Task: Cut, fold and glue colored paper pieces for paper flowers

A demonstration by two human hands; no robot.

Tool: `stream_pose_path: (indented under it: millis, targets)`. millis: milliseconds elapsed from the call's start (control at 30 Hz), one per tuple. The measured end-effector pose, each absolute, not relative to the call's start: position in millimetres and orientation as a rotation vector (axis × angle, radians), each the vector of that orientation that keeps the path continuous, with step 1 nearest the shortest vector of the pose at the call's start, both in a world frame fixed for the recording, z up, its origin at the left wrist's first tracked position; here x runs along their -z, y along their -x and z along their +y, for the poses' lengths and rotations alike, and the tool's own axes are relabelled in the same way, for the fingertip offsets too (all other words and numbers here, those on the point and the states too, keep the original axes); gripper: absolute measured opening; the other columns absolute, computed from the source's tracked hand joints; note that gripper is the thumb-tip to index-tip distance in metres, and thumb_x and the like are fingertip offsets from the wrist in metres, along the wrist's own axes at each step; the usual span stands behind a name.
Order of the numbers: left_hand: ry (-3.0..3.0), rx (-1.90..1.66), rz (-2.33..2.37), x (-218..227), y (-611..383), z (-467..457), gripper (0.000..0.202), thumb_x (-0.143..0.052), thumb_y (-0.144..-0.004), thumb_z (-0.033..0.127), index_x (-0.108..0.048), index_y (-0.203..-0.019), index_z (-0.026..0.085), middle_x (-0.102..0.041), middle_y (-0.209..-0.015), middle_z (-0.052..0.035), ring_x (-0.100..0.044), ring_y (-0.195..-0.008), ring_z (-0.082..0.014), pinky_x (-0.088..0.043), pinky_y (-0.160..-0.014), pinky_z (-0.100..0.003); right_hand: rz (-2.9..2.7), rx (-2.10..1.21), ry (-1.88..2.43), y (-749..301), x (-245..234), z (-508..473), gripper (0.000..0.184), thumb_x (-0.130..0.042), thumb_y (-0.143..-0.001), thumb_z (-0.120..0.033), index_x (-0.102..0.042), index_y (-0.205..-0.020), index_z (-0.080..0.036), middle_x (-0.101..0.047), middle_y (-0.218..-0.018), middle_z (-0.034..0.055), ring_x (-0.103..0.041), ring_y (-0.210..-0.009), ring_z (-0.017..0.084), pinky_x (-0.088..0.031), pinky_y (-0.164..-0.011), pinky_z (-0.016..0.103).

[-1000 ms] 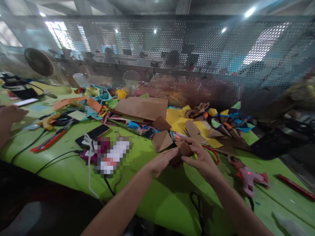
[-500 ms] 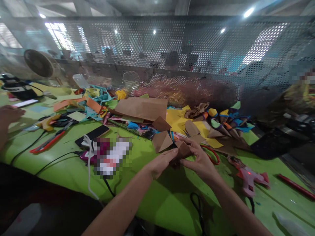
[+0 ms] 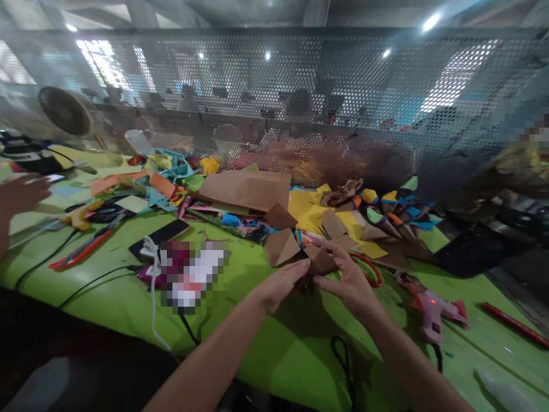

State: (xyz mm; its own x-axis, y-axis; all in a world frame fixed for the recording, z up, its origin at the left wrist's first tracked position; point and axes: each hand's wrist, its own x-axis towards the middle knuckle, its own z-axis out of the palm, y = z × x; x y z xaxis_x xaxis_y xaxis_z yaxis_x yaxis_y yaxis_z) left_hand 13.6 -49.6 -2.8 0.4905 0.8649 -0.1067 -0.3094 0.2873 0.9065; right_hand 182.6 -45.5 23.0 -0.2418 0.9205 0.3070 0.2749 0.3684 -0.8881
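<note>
Between my two hands is a folded piece of brown paper [image 3: 321, 261], held just above the green tabletop. My left hand [image 3: 281, 284] presses on its near left side with the fingers together. Around its right side curve the thumb and fingers of my right hand [image 3: 343, 274]. Part of the paper is hidden by the fingers. Another folded brown paper piece [image 3: 281, 247] lies just beyond my left fingertips. To the right of my right hand are a red loop [image 3: 372, 270], perhaps a scissors handle, and a pink glue gun [image 3: 434, 312] with a lit red light.
Brown paper sheets [image 3: 249, 189], yellow paper [image 3: 306, 209] and paper cones [image 3: 398, 223] crowd the back. A dark phone [image 3: 160, 237], a power strip [image 3: 193, 280] and an orange-handled cutter [image 3: 81, 252] lie left. Another person's hand [image 3: 23, 197] is at far left. A red pen-like stick [image 3: 514, 325] lies right.
The other person's hand at far left has moved right, over the white-screened phone there. My hands and the brown paper stay almost the same; the view shifts slightly.
</note>
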Motion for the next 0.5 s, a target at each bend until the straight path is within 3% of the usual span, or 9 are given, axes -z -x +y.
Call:
stream_pose_path:
  millis: [167, 300, 500]
  targets:
    - [-0.91, -0.885, 0.714, 1.2, -12.6, -47.5, 0.049, -0.074, -0.071, 0.06, -0.07, -0.089, 0.014, -0.066, -0.073, -0.0032, -0.056, -0.064, -0.0133, -0.037, -0.061, -0.025, -1.631, -0.969, 1.104, -186.0, -26.5, -45.9, 0.037, -0.076, -0.068, -0.027, -0.074, -0.104, -0.024, -0.054, -0.142, 0.0071, -0.054, -0.123, 0.032, -0.043, -0.103, 0.044]
    - [-0.899, -0.906, 0.725, 3.5, -12.5, -45.8, 0.052, -0.076, -0.069, 0.059, -0.072, -0.093, 0.013, -0.066, -0.072, -0.0034, -0.055, -0.064, -0.0121, -0.036, -0.061, -0.024, -1.654, -0.946, 1.101, -186.5, -26.2, -44.4, 0.034, -0.079, -0.067, -0.028, -0.075, -0.1, -0.024, -0.056, -0.141, 0.007, -0.051, -0.127, 0.032, -0.04, -0.107, 0.045]
    - [-0.878, -0.928, 0.728, 4.2, -13.7, -45.8, 0.064, -0.081, -0.061, 0.061, -0.074, -0.104, 0.014, -0.068, -0.078, -0.0042, -0.055, -0.067, -0.0126, -0.038, -0.064, -0.024, -1.649, -1.029, 1.054, -188.0, -21.2, -41.5, 0.06, -0.082, -0.067, -0.029, -0.065, -0.124, -0.027, -0.055, -0.143, 0.0067, -0.047, -0.132, 0.032, -0.035, -0.11, 0.047]
